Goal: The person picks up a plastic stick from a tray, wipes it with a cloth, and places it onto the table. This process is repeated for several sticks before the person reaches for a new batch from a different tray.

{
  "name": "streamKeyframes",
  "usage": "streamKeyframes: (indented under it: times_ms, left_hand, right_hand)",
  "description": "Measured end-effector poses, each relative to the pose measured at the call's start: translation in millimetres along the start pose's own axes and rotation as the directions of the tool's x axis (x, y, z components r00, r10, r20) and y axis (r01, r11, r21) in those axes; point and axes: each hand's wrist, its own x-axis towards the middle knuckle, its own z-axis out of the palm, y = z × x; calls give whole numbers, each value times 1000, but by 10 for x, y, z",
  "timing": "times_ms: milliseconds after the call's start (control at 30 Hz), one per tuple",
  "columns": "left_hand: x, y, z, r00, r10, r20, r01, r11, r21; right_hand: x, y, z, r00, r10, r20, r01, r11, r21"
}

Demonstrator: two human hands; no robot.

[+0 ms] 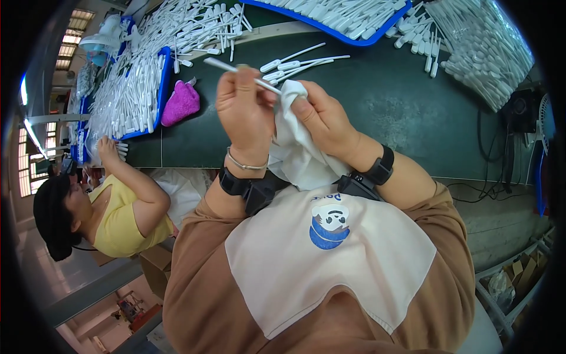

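My left hand [244, 109] pinches a slim white plastic stick [219, 64], which slants down to the right. Its lower end runs into a white cloth [289, 127] that my right hand [328, 121] grips. The folds hide that end of the stick. Just beyond my hands, several similar white sticks [300, 66] lie on the dark green table [377, 88]; each has a thin shaft and a wider, thermometer-like handle. The cloth's loose part hangs down toward my lap.
A blue tray [368, 41] of white sticks stands at the back, with a bulging clear bag [492, 56] of them to its right. To the left are another filled blue tray [162, 88] and a pink cloth [181, 103]. A person in yellow [127, 212] works at far left.
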Motion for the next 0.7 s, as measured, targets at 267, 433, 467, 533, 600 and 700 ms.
streamKeyframes:
  times_ms: [267,433,467,533,600,700]
  left_hand:
    - [-25,8,74,364,393,844,-919,297,259]
    - [247,-97,-55,439,225,870,-882,292,370]
    - [308,-115,-68,754,89,650,-588,533,609]
    - [457,-173,-129,928,-125,352,-179,679,712]
    - [659,-288,-251,854,-168,493,-401,392,828]
    - [664,-316,-239,785,-238,573,-552,152,820]
  right_hand:
    - [51,240,6,992,84,-92,-69,984,163]
    - [114,295,-95,982,188,-36,-170,945,279]
    - [149,211,-117,966,251,-53,-219,914,341]
    - [192,82,-140,923,379,-71,-306,832,463]
    - [186,95,-171,963,250,-101,-222,948,227]
    - [177,99,-214,997,-21,-71,2,965,-264]
